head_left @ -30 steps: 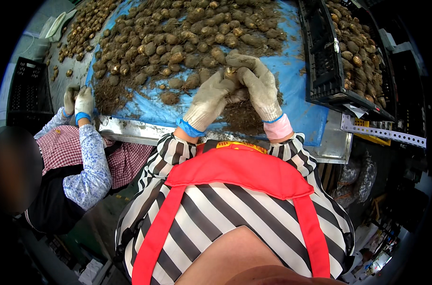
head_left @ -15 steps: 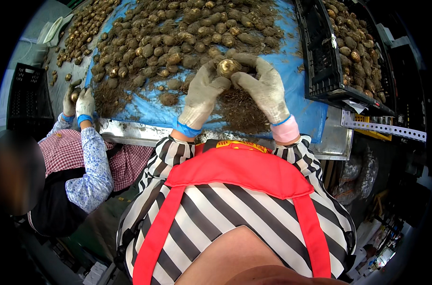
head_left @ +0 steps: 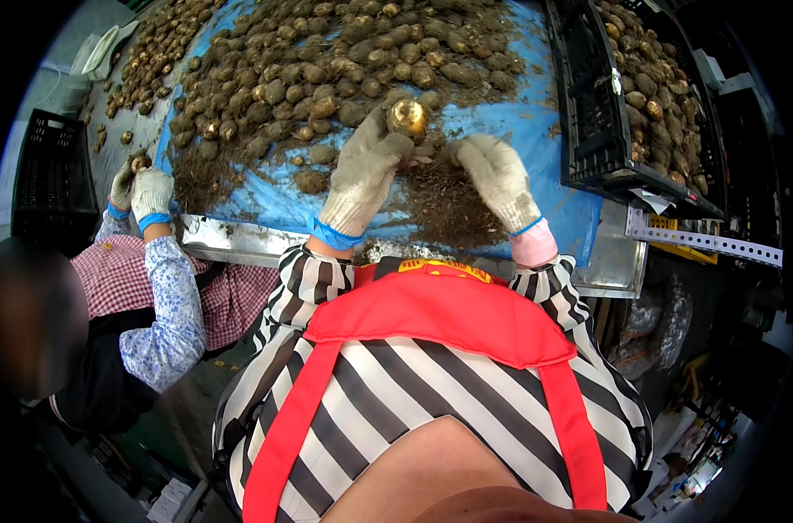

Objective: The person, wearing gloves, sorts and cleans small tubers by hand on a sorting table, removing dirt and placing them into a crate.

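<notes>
My left hand [head_left: 364,170], in a soiled white knit glove, grips a small brown taro [head_left: 408,118] whose round pale-yellow face points up toward me. To its right and apart from it is my right hand [head_left: 494,174], gloved the same way. Its fingers are curled together, and whatever may be inside them is hidden. Just beyond both hands spreads a large heap of hairy brown taros [head_left: 327,65] on a blue plastic sheet [head_left: 540,157]. Loose roots and soil [head_left: 449,205] lie between my wrists.
A black crate [head_left: 579,96] full of taros stands to the right. Beside me on the left, a co-worker's gloved hands [head_left: 144,187] hold another taro, near a black crate [head_left: 52,174]. The table's metal edge [head_left: 240,240] runs in front of me. A perforated white strip [head_left: 706,240] juts out at right.
My right hand has come off the taro and moved right and slightly down. My left hand keeps the taro, whose pale face now shows larger and brighter.
</notes>
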Demonstrator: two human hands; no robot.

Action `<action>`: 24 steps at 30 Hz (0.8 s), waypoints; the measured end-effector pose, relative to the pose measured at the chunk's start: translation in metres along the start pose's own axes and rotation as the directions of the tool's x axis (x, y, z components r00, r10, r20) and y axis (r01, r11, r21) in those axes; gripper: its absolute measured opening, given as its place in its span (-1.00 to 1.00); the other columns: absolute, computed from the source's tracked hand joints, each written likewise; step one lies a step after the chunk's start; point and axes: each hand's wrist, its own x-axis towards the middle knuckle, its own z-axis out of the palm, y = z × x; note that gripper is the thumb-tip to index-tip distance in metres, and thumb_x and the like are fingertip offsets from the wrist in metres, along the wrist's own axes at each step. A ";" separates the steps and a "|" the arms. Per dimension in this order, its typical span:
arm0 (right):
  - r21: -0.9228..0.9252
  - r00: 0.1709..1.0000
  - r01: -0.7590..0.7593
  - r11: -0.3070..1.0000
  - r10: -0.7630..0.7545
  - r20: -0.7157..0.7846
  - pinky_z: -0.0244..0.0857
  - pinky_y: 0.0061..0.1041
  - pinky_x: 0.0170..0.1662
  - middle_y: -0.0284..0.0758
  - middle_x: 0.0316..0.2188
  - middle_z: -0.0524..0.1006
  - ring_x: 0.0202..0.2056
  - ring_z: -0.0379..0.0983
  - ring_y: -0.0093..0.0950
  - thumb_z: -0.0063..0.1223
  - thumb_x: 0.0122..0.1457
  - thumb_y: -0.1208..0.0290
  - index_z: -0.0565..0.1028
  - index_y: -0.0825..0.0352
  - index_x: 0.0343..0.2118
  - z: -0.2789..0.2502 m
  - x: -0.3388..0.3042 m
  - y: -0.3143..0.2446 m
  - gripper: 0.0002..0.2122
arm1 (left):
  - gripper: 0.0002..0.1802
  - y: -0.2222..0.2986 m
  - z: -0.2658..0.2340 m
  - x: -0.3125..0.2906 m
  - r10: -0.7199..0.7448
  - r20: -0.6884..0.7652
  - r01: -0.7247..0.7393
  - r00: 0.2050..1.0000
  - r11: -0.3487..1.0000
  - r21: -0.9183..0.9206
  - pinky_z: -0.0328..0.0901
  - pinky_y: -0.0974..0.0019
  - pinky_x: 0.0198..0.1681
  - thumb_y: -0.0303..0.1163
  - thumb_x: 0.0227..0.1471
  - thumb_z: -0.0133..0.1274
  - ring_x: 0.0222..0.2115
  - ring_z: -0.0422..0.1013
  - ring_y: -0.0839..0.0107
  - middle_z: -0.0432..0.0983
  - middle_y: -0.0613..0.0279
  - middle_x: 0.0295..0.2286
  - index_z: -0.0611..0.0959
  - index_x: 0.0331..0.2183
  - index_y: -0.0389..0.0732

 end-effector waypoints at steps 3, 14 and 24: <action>0.286 0.992 0.095 0.953 -0.066 -0.110 0.41 -0.55 -0.08 -0.32 -0.27 0.64 -0.16 0.52 -0.59 0.14 0.23 0.52 0.61 0.41 -0.11 -0.001 0.000 -0.038 -0.81 | -0.29 0.012 0.019 -0.005 -0.041 -0.022 0.034 0.999 0.966 -0.257 0.48 0.22 0.02 -0.51 0.17 0.09 0.03 0.45 0.25 0.40 0.04 0.10 0.22 0.29 -0.32; -0.049 0.940 0.222 0.974 -0.227 -0.255 0.42 -0.31 -0.16 -0.12 -0.28 0.60 -0.25 0.56 -0.17 0.09 0.20 0.52 0.60 0.34 -0.20 0.024 0.006 -0.030 -0.86 | -0.26 0.020 0.029 -0.011 -0.052 -0.038 0.051 0.998 0.998 -0.044 0.37 0.30 0.11 -0.43 0.04 0.29 0.11 0.37 0.35 0.42 0.10 0.14 0.40 0.22 -0.29; 0.513 0.998 0.063 0.856 -0.066 -0.013 0.37 -0.59 -0.05 -0.35 -0.10 0.58 -0.17 0.45 -0.62 0.01 0.26 0.56 0.56 0.38 0.06 -0.005 -0.008 -0.048 -0.69 | -0.29 0.018 0.023 -0.014 -0.049 -0.067 0.055 0.997 0.995 0.087 0.44 0.39 -0.09 -0.38 0.05 0.33 -0.08 0.49 0.41 0.55 0.07 -0.05 0.41 0.16 -0.37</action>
